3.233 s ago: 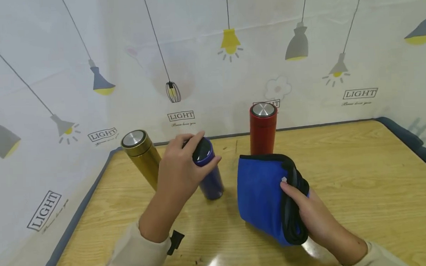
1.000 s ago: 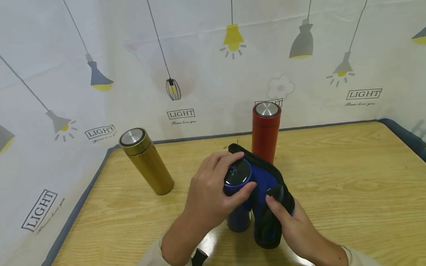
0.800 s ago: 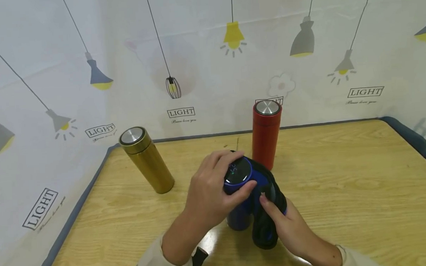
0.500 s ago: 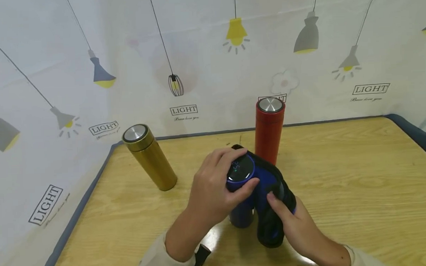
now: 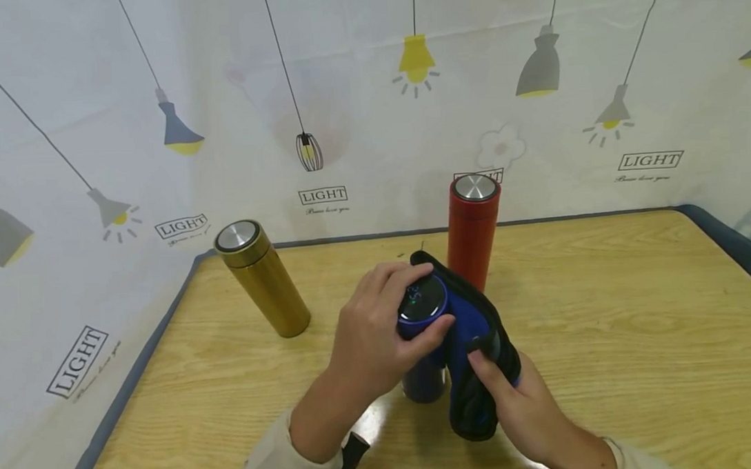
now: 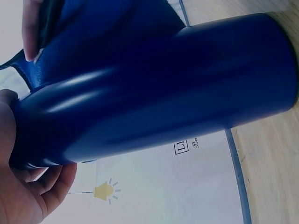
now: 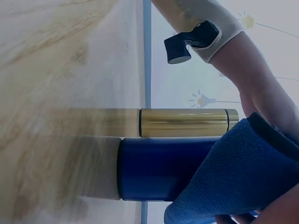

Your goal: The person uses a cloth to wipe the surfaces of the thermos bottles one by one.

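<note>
Bottle, blue [image 6: 159, 93]: stands upright on tabletop [image 5: 614, 309], between the hands.
Left hand [image 5: 378, 324]: fingers and thumb curled round the lid [image 5: 422, 302].
Right hand [image 5: 530, 408]: grips cloth [image 5: 468, 317] against the bottle's side; fingers partly hidden.
Cloth work (judged): keep the lid steady; flatten the folds along the curve; press evenly, lightly, lest the base slide.
Bottle count: three (blue; gold bottle [image 5: 262, 280]; red bottle [image 5: 473, 238]).
Cloth count: one.
Hand count: two.

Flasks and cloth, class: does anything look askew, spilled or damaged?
Nothing stands out. The gold flask seems to lean in the head view, but stands upright in the right wrist view. No spill shows; visible parts of the red flask, blue flask and cloth look intact.
</note>
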### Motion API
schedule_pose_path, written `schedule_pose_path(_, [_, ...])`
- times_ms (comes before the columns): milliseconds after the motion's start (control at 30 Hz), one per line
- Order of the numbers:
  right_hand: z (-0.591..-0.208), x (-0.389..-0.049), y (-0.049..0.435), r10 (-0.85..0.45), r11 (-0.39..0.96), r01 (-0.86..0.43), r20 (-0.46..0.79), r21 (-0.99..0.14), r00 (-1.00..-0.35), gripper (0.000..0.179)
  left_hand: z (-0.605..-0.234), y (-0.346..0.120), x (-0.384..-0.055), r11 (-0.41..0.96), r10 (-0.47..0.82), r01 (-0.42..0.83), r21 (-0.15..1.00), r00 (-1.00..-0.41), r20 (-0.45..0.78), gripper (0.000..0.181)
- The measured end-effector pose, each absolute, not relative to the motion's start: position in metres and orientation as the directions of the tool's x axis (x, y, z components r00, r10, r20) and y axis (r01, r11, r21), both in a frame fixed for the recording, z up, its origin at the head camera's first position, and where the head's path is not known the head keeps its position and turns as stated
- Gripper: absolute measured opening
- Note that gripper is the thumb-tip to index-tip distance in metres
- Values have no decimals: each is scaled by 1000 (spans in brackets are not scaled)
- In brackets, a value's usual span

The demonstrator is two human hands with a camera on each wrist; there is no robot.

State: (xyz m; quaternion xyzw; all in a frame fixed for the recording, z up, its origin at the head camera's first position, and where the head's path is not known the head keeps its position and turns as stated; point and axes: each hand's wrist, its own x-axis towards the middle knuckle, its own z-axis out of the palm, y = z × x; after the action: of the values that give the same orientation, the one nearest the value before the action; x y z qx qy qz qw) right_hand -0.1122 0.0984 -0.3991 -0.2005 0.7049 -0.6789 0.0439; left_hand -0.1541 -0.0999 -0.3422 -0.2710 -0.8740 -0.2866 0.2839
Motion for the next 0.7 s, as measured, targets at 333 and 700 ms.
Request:
schedule_pose_path(333, [-404, -116, 92, -371, 21, -121, 105, -992, -923, 36, -345, -100, -151, 711, 286, 613, 345, -700, 655, 54])
schedule_pose_path(700, [-398, -114, 96, -335, 47, -131, 108, -990, -936, 35, -345, -99, -154, 692, 293, 634, 344, -683, 669, 53])
